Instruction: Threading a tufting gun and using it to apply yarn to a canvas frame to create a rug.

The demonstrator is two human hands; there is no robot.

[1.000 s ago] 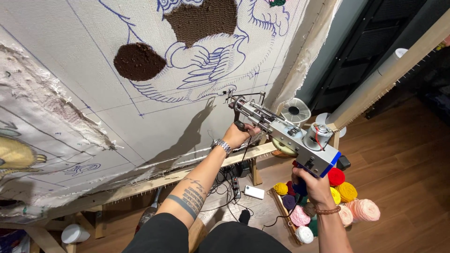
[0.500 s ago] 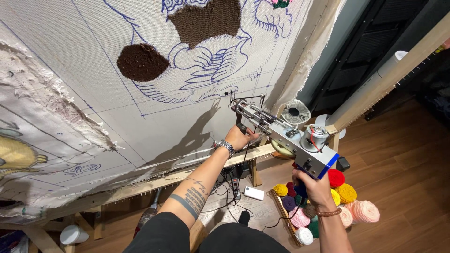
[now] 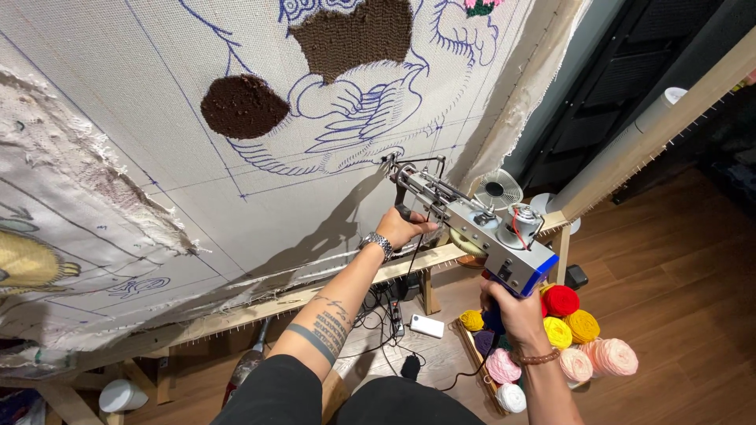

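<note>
A silver tufting gun (image 3: 472, 224) with a blue rear end points at a stretched white cloth (image 3: 157, 157) drawn with blue outlines. Its needle tip sits at the cloth, just below the drawn figure. My left hand (image 3: 403, 227) grips the gun's front handle, a metal watch on that wrist. My right hand (image 3: 516, 311) holds the rear grip underneath, with a bead bracelet on the wrist. Two brown tufted patches (image 3: 244, 105) fill parts of the drawing above.
A wooden frame bar (image 3: 260, 305) runs under the cloth. On the wood floor lie several yarn balls (image 3: 579, 327) in red, yellow, pink and white, a small fan (image 3: 496, 190), a power strip with cables (image 3: 394, 315) and a white cup (image 3: 122, 393).
The gun and both hands have risen slightly toward the cloth, and the needle tip is closer to the drawn figure.
</note>
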